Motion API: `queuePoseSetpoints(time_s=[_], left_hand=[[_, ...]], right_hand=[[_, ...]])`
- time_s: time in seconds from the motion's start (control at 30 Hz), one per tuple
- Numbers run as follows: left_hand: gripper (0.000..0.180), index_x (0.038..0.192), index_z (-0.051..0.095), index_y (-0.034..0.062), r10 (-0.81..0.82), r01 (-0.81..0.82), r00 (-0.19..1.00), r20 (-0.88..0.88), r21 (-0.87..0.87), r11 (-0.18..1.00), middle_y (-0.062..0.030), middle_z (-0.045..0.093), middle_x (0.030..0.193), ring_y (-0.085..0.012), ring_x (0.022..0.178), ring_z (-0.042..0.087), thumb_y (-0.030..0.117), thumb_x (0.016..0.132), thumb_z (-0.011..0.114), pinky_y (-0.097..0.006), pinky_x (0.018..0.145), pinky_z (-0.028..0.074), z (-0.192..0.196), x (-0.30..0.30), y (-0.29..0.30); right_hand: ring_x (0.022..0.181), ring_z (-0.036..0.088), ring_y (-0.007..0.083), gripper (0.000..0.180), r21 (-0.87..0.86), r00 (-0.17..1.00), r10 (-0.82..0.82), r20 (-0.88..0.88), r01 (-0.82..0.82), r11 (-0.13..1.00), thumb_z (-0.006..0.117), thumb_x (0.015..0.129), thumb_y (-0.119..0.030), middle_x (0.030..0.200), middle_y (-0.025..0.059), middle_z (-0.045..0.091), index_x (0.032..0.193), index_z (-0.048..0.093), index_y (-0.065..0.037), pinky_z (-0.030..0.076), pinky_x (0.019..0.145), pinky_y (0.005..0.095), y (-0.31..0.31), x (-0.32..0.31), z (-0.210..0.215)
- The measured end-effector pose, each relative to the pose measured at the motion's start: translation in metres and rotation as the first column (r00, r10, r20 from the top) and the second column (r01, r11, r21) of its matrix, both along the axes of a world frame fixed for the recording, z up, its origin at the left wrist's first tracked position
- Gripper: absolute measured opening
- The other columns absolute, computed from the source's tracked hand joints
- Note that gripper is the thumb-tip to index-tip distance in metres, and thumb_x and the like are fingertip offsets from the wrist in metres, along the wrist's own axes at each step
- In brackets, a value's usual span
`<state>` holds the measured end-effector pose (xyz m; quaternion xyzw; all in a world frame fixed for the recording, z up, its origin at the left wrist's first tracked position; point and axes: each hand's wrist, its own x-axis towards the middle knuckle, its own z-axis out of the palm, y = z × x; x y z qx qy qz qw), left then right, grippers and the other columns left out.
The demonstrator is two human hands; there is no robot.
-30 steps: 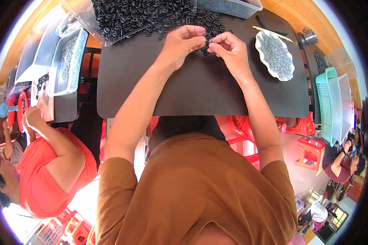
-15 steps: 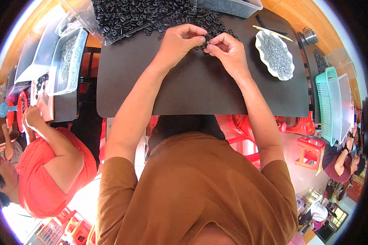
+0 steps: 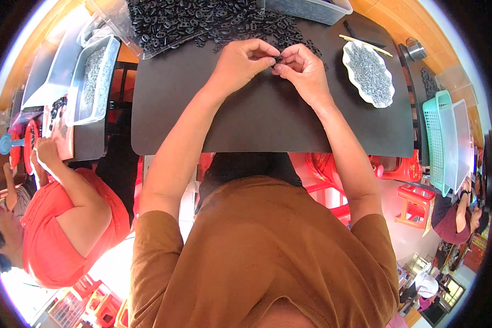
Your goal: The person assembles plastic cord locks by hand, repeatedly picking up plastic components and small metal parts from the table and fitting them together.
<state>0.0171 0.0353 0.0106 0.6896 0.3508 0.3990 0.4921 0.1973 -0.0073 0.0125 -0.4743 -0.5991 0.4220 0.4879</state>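
My left hand (image 3: 239, 66) and my right hand (image 3: 307, 75) meet over the far middle of the dark table, fingertips almost touching. Thumb and fingers of both are pinched around a small black plastic piece (image 3: 277, 59), mostly covered by the fingertips. Just beyond them spreads a large heap of small black oval plastic pieces with holes (image 3: 202, 22), partly on a clear sheet or tray. To the right of my right hand, a white scalloped dish (image 3: 346, 66) holds many tiny grey, shiny parts, too small to name.
A yellow stick (image 3: 366, 45) and a dark tool (image 3: 361, 34) lie behind the dish. A clear plastic bin (image 3: 341, 12) stands at the far edge. On the left, a co-worker in red sits near another clear bin (image 3: 99, 104). Green baskets (image 3: 436, 142) stand at right.
My hands have drawn slightly nearer to me and closer together. The fingertips of both now meet at the small black piece.
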Motion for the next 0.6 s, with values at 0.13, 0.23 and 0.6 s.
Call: queuePoseSetpoints(time_s=[0.13, 0.23, 0.6], left_hand=[[0.016, 0.101, 0.069, 0.0008, -0.005, 0.006, 0.999, -0.045, 0.041, 0.999, -0.0027, 0.07, 0.092, -0.0081, 0.085, 0.064, 0.002, 0.084, 0.067, -0.023, 0.078, 0.052, 0.0, -0.003, -0.011], [0.017, 0.101, 0.069, 0.0011, -0.019, 0.022, 0.998, -0.066, 0.053, 0.998, -0.0031, 0.07, 0.091, -0.0082, 0.085, 0.064, 0.002, 0.084, 0.067, -0.024, 0.078, 0.053, -0.004, -0.006, -0.017], [0.015, 0.099, 0.069, 0.0014, -0.029, 0.039, 0.994, -0.105, 0.1, 0.994, -0.005, 0.071, 0.092, -0.0109, 0.084, 0.067, 0.001, 0.084, 0.068, -0.025, 0.079, 0.055, -0.011, -0.001, -0.022]], right_hand=[[0.076, 0.062, 0.0065, 0.015, 0.055, 0.979, -0.053, 0.199, 0.043, 0.998, 0.071, 0.084, -0.004, 0.085, 0.0001, 0.065, 0.094, 0.059, -0.004, 0.05, 0.07, 0.0217, -0.007, -0.003, -0.006], [0.072, 0.058, 0.0037, 0.018, 0.106, 0.95, -0.082, 0.302, 0.052, 0.993, 0.073, 0.081, -0.004, 0.082, -0.0021, 0.064, 0.094, 0.06, -0.005, 0.049, 0.068, 0.0213, -0.016, -0.008, -0.004], [0.065, 0.054, 0.0039, 0.021, 0.106, 0.901, -0.153, 0.407, 0.119, 0.987, 0.074, 0.076, -0.002, 0.074, -0.0017, 0.064, 0.093, 0.062, -0.004, 0.047, 0.061, 0.0212, -0.027, -0.006, -0.004]])
